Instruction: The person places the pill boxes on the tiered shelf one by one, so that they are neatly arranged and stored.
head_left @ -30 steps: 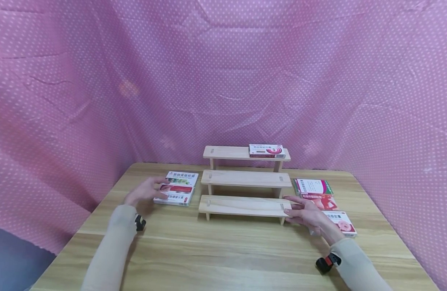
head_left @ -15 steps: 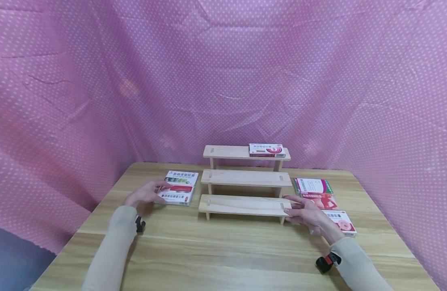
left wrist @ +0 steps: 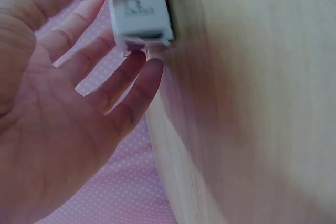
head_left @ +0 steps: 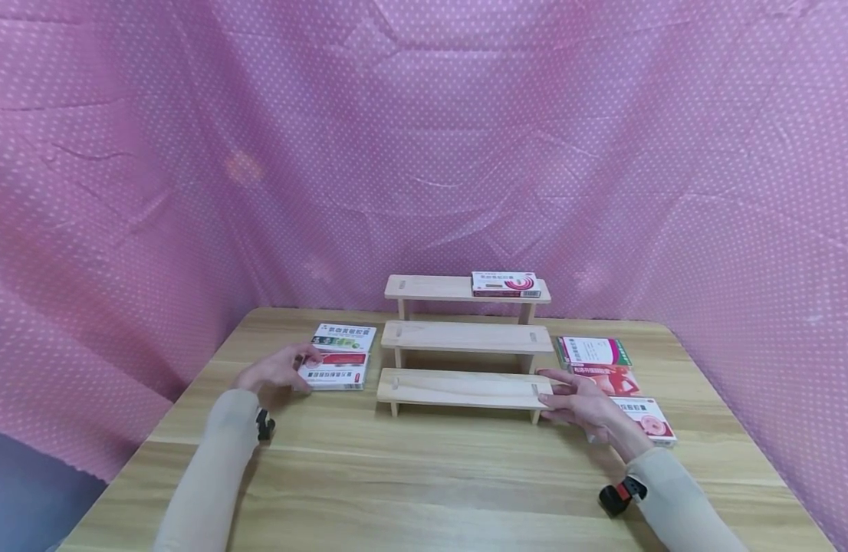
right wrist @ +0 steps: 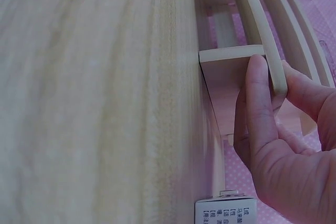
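At the left of the table, my left hand (head_left: 275, 369) pinches the near end of a white and red medicine box (head_left: 336, 377), thumb on one side and fingers on the other. In the left wrist view the end of that medicine box (left wrist: 140, 11) shows between thumb and fingers. A white and green medicine box (head_left: 344, 336) lies just behind it. My right hand (head_left: 586, 402) grips the right end of the lowest tier of a three-tier wooden stand (head_left: 458, 387). One medicine box (head_left: 505, 284) lies on the top tier, at its right.
Right of the stand, a green and white medicine box (head_left: 593, 351), a red one (head_left: 606, 378) and a white and pink one (head_left: 648, 422) lie in a column, the last partly behind my right hand. A pink dotted cloth (head_left: 424, 153) hangs behind the wooden table (head_left: 424, 475).
My left hand has lowered and closed its fingers on the white and red medicine box, which has shifted slightly right. The right hand keeps its grip on the stand.
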Available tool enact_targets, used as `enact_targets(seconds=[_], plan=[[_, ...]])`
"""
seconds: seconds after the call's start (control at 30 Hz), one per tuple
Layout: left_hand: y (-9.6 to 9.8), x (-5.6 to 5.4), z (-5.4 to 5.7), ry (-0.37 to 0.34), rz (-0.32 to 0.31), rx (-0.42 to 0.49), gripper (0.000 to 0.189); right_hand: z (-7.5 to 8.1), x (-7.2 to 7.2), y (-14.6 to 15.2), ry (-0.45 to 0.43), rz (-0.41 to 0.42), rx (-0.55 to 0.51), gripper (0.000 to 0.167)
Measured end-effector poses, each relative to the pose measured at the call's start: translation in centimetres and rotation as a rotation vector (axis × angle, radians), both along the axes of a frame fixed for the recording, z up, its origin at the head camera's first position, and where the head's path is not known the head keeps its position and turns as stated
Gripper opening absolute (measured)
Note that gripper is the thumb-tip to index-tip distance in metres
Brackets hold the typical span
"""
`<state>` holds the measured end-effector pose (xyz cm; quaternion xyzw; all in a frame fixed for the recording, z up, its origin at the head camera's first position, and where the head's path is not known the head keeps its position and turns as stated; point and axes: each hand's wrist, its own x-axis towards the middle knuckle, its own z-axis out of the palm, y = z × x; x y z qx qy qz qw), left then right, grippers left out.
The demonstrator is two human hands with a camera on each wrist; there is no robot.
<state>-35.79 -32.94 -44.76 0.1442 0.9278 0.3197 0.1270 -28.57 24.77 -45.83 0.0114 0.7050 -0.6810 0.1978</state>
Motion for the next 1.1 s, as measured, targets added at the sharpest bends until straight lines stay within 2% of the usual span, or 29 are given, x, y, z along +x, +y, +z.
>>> enact_targets(seconds=[0.13,0.27,0.4,0.5,0.57,0.7,1.1], plan=[[-0.2,0.0,0.5,-0.044,0.034,0.081,0.068,-0.1,0.0,0.0,0.008,0.004,-0.007,0.07],[-0.4,0.2,1.6,-0.044,0.06,0.151,0.075,0.0,0.0,-0.1,0.005,0.002,-0.001,0.069],[-0.5,0.1,3.1,0.017,0.055,0.208,0.079,0.1,0.0,-0.1,0.0,0.003,-0.003,0.069],[-0.4,-0.3,4.1,0.075,0.014,0.248,0.078,0.2,0.0,-0.1,-0.003,0.008,-0.004,0.069],[-0.2,-0.5,4.6,0.094,0.015,0.275,0.077,0.2,0.0,-0.1,-0.003,0.006,-0.004,0.069],[0.4,-1.0,5.5,0.118,0.032,0.287,0.082,0.1,0.0,-0.2,0.0,0.007,-0.005,0.069],[3.7,-2.3,8.3,0.147,0.077,0.257,0.09,-0.1,-0.3,0.0,0.001,0.003,-0.01,0.071]])
